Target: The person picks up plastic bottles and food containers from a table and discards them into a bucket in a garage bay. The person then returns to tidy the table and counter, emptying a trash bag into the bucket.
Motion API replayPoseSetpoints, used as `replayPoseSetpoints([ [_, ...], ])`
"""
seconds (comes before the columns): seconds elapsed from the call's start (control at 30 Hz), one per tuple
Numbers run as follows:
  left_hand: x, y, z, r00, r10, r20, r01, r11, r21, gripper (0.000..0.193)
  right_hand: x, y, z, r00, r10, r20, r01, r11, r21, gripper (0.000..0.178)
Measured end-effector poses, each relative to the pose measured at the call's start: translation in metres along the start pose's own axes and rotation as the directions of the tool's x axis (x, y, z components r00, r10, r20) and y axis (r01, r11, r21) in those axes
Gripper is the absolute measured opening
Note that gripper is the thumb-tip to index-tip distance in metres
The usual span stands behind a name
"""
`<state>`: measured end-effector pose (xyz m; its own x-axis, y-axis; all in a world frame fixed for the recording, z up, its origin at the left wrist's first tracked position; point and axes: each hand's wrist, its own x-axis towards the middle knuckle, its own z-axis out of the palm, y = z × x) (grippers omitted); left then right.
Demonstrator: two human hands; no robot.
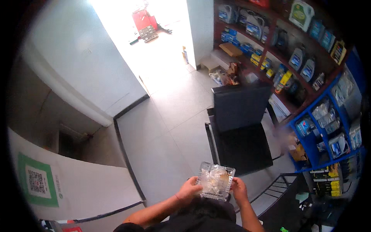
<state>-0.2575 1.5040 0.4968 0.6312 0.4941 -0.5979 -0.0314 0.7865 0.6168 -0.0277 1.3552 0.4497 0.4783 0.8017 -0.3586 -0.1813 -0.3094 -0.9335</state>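
A clear plastic clamshell box (208,191) is held in front of my body, at the lower middle of the view. Something pale and crumpled shows through it, with a brownish patch toward the right; what it is I cannot make out. My left hand (189,188) grips the box's left edge, thumb on top. At the opposite edge my right hand (239,188) pinches the box near its corner. The fingers underneath are hidden.
Just beyond the box stands a black chair (243,143). Shelves (276,38) with bottles line the right, beside a blue rack (305,149). A white counter (89,183) curves along the left. Ahead, a bright doorway (158,65) opens; a red toolbox (145,21) lies beyond.
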Motion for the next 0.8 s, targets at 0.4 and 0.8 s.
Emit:
replayPoseSetpoints([
  [0.4,0.094,0.187,-0.165,0.965,0.162,-0.205,-0.179,0.982,-0.063,0.047,0.215,-0.090,0.152,0.972,0.221,0.077,-0.190,0.938,-0.289,0.026],
  [0.8,0.251,0.476,-0.269,0.910,0.275,-0.310,-0.345,0.916,-0.202,0.049,0.572,-0.235,0.366,0.953,0.113,0.281,0.002,0.925,-0.381,0.029],
])
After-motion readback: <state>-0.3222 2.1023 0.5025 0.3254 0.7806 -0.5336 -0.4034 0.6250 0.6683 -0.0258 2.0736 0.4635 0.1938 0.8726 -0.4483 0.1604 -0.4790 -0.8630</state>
